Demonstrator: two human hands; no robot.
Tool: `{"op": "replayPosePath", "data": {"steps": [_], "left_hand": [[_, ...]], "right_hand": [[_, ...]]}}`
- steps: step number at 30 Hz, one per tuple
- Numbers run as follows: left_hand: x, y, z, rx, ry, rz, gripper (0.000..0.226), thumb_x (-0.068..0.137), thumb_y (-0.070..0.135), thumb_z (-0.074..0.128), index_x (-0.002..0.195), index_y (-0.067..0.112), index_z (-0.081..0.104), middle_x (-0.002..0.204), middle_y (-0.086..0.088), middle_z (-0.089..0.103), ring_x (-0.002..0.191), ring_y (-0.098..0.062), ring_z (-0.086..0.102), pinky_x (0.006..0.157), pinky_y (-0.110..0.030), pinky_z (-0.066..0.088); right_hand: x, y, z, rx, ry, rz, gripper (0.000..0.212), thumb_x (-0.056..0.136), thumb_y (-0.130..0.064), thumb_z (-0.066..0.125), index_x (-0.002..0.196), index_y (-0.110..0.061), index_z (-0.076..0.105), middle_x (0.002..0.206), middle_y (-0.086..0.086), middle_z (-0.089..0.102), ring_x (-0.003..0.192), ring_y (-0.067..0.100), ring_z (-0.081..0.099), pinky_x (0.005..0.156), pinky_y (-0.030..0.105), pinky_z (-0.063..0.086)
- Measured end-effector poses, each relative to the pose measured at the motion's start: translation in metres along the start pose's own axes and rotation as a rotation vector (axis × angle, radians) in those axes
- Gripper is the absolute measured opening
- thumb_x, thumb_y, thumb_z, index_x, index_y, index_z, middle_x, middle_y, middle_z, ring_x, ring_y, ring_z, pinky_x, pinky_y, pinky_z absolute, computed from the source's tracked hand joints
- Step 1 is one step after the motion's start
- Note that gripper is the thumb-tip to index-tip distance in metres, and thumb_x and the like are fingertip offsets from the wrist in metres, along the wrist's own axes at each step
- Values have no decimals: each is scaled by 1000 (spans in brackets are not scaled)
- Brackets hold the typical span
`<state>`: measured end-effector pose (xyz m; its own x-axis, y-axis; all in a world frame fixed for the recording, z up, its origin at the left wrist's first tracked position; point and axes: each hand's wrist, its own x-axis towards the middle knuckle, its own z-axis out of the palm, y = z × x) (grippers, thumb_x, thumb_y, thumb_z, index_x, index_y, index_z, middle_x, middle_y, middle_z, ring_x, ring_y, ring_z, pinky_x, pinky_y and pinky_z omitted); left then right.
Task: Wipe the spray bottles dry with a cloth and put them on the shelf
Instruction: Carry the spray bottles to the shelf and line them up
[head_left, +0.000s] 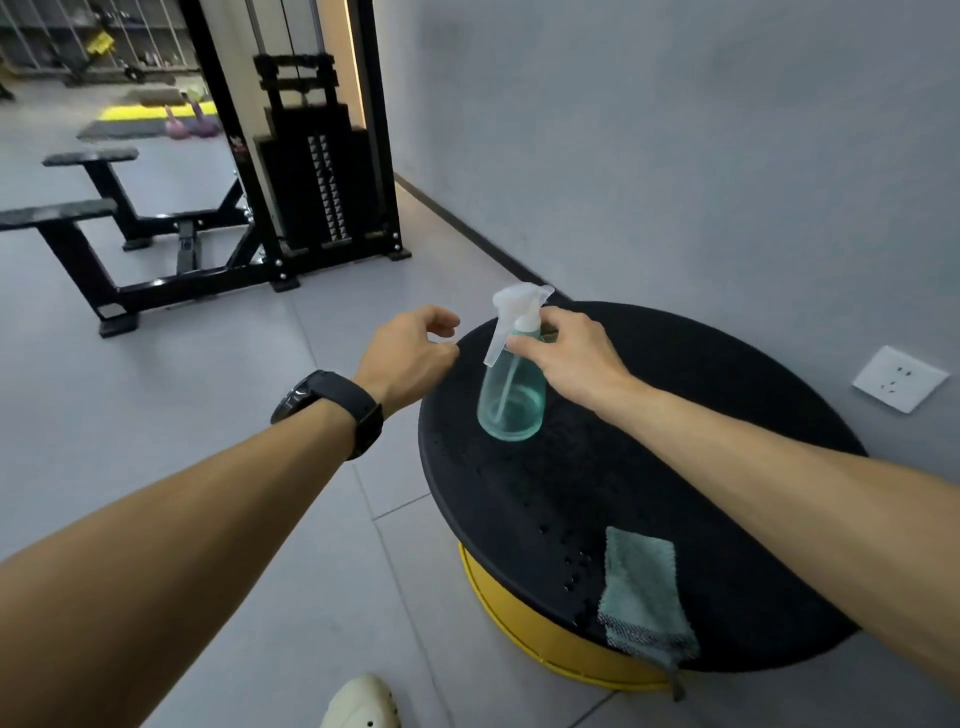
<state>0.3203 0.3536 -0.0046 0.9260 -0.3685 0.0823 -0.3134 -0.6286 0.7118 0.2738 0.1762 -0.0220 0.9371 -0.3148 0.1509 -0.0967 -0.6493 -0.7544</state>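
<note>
A clear teal spray bottle (511, 395) with a white trigger head stands upright on the round black platform (701, 415). My right hand (566, 348) grips the bottle at its neck, just under the trigger. Left of the bottle, my left hand (410, 348) hovers with loosely curled fingers and holds nothing; a dark watch is on its wrist. A folded teal cloth (644, 592) lies at the platform's near edge, partly hanging over it, under my right forearm.
The platform has a yellow base (519, 623) and stands against a grey wall with a white socket (898, 378). A black weight machine (317, 171) and benches (78, 218) stand at the back left on grey floor tiles. My pale shoe (363, 701) shows below.
</note>
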Motion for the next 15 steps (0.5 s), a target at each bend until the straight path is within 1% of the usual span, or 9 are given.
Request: {"op": "replayPosePath", "data": {"steps": [4, 6, 9, 13, 15], "left_hand": [[-12, 61, -18, 35, 13, 107, 42, 93, 9, 53, 134, 18, 58, 132, 3, 62, 116, -17, 60, 97, -26, 44], [-23, 91, -24, 40, 3, 149, 43, 93, 9, 53, 135, 17, 57, 134, 2, 61, 117, -16, 59, 97, -25, 44], [-43, 134, -30, 55, -1, 220, 42, 94, 10, 52, 135, 17, 56, 134, 1, 61, 117, -15, 59, 97, -24, 43], [-68, 198, -34, 46, 17, 332, 39, 95, 11, 55, 134, 16, 56, 131, 2, 61, 109, -13, 58, 91, -23, 42], [-81, 229, -33, 45, 20, 382, 39, 95, 12, 55, 134, 18, 56, 132, 3, 61, 111, -13, 57, 96, -27, 45]], "right_hand": [[-25, -22, -59, -21, 56, -43, 25, 86, -38, 65, 105, -23, 67, 95, -3, 68, 84, 14, 65, 78, 40, 56], [-40, -33, -90, -18, 94, -60, 25, 87, -38, 66, 106, -22, 66, 96, -3, 69, 84, 14, 65, 78, 39, 56], [-64, -48, -138, -16, 152, -80, 24, 86, -39, 66, 102, -20, 66, 96, -2, 68, 85, 16, 65, 79, 40, 56], [-101, -65, -200, -39, 220, -96, 21, 83, -38, 68, 94, -20, 66, 93, -3, 67, 85, 16, 65, 77, 38, 55], [-121, -71, -230, -54, 251, -100, 22, 83, -36, 69, 95, -18, 67, 93, -3, 67, 86, 16, 64, 77, 37, 54]]}}
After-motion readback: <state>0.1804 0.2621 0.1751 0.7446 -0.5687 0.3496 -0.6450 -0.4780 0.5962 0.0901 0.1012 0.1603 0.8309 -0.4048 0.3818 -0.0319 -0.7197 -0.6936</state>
